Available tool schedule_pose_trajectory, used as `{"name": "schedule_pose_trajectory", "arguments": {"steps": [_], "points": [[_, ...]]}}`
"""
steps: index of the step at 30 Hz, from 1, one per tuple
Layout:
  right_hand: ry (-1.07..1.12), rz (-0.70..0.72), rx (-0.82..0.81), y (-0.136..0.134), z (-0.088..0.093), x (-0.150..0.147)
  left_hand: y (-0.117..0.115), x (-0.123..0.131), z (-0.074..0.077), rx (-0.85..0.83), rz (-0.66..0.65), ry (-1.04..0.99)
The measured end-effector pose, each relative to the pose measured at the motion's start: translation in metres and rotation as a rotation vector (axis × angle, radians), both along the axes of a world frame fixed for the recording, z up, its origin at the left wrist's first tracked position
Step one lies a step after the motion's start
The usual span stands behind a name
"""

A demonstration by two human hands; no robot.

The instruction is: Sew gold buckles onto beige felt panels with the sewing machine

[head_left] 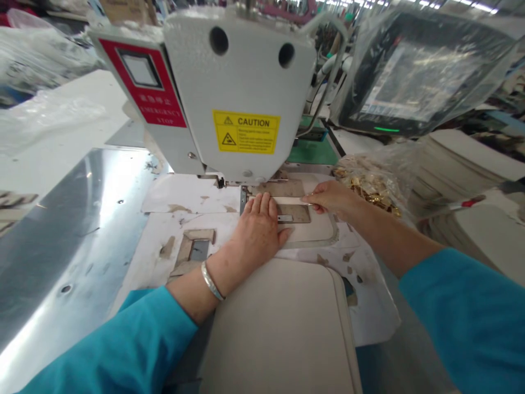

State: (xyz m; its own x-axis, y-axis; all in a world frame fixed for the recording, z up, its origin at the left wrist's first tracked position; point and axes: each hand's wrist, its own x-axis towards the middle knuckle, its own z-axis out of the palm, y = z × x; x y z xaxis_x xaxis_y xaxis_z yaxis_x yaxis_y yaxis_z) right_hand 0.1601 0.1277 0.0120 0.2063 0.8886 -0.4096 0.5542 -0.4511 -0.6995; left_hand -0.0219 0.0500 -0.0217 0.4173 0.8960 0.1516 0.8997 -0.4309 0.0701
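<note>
While your left hand (pixel 256 238) lies flat, fingers (pixel 262 207) slightly spread, your right hand (pixel 334 198) pinches a pale strip (pixel 279 200). Its end lies by those fingertips, below the sewing machine head (pixel 241 93).

Tiny print on the caution label (pixel 246 132) and the screen (pixel 418 82) behind plastic film (pixel 488 41), both unreadable

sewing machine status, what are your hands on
Left hand flat on paper-covered fixture. Right hand pinching pale strip. Plastic bag of gold metal parts alongside, sewing machine head overhead.
</note>
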Motion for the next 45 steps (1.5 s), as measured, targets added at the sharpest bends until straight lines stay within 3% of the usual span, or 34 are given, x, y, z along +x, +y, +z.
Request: {"name": "schedule_pose_trajectory", "arguments": {"steps": [4, 10, 16, 20, 27, 38, 45], "points": [[-0.172, 0.121, -0.041, 0.005, -0.002, 0.003, 0.000, 0.000, -0.001, 0.001, -0.004, 0.006], [-0.100, 0.187, -0.146, 0.007, -0.004, 0.010, 0.002, 0.000, -0.006, 0.018, -0.003, 0.008], [-0.054, 0.173, -0.135, 0.006, -0.008, 0.010, 0.013, 0.030, -0.009, 0.049, -0.212, -0.022], [-0.039, 0.163, -0.116, 0.005, -0.008, 0.011, 0.011, 0.039, -0.003, 0.040, -0.147, 0.018], [-0.034, 0.145, -0.140, 0.002, -0.001, 0.007, -0.004, 0.003, 0.003, 0.094, 0.092, 0.109], [0.143, 0.214, -0.322, 0.010, 0.016, 0.018, -0.004, -0.002, 0.003, 0.117, 0.081, 0.072], [-0.169, 0.242, -0.184, 0.008, 0.012, 0.004, -0.006, -0.002, 0.004, 0.119, 0.075, 0.094]]}}
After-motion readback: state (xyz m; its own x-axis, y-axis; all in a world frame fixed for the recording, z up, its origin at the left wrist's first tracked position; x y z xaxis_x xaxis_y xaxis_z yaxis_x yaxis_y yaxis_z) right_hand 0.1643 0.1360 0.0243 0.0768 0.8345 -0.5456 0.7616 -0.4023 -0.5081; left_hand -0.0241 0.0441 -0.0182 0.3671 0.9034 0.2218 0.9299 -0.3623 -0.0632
